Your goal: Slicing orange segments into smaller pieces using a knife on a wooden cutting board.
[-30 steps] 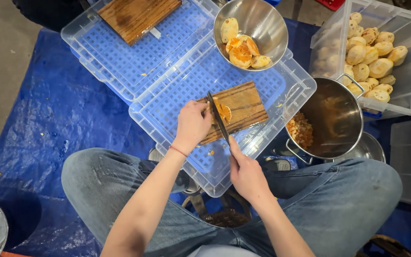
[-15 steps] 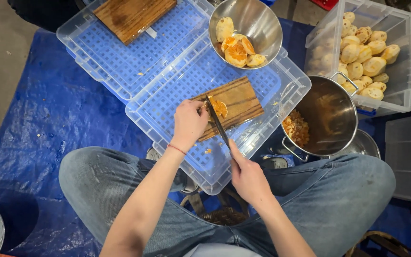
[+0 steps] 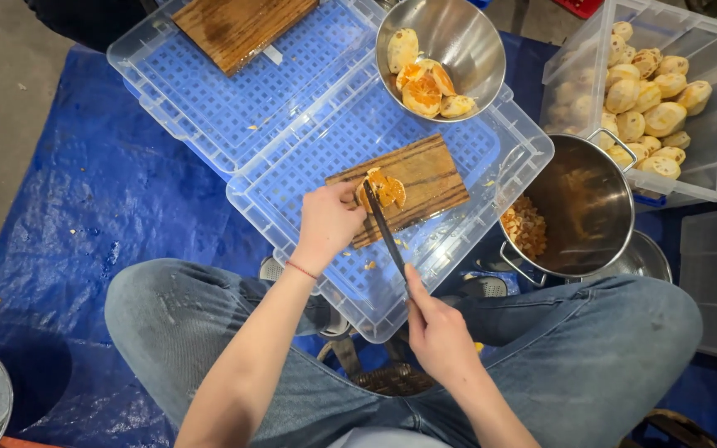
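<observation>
A blue tarp (image 3: pixel 85 249) covers the floor, and the person sits on it with knees spread, in jeans. Two clear plastic bin lids with blue grid tops lie upside down across it: the far one (image 3: pixel 234 108) carries a wooden board (image 3: pixel 238 29), the near one (image 3: pixel 358 166) reaches between the person's knees. At the right stands a clear bin (image 3: pixel 707 166) of pale round rolls (image 3: pixel 649 91), and next to it a steel pot (image 3: pixel 582 207) holding orange scraps. A steel bowl (image 3: pixel 441 58) on the lids' far edge holds several cut, orange-filled pieces.

On the near lid rests a small wooden cutting board (image 3: pixel 412 187). On its left end lies a flat orange-and-tan piece of food (image 3: pixel 385 191). The left hand (image 3: pixel 325 226) curls over the board's left end, fingertips pinning that piece. The right hand (image 3: pixel 437 332) is clenched around the handle of a dark knife (image 3: pixel 385 231), whose blade runs up to the food and touches it.
</observation>
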